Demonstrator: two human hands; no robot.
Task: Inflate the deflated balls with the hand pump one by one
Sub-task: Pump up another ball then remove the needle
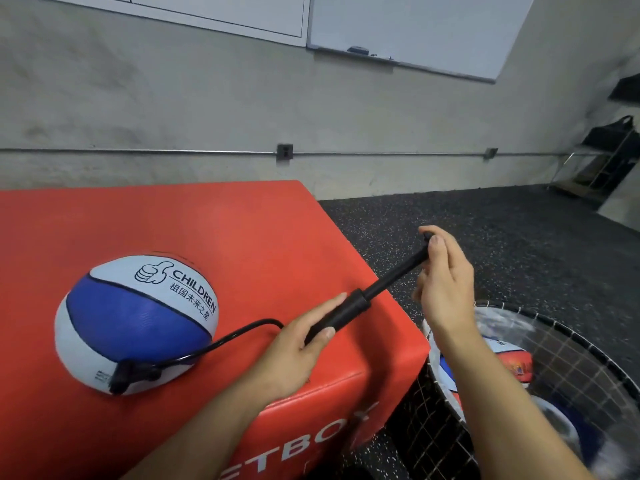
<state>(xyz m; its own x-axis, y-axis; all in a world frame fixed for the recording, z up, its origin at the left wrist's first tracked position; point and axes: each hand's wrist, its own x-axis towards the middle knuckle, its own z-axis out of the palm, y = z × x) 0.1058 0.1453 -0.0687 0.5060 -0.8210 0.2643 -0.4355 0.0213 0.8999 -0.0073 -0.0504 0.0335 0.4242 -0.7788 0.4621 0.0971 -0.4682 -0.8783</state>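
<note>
A blue and white ball [135,320] printed "CHILDREN" lies on the red padded box [242,237] at the left. A black hose [239,332] runs from a fitting low on the ball to the black hand pump [346,311]. My left hand [298,344] grips the pump's barrel over the box's right edge. My right hand [443,278] holds the pump's handle, and the rod [394,275] is drawn far out toward the upper right.
A wire basket [568,341] lined with clear plastic stands at the lower right, holding several other balls. Dark speckled rubber floor [485,216] lies beyond the box. A grey wall with whiteboards rises behind, and a rack stands at the far right.
</note>
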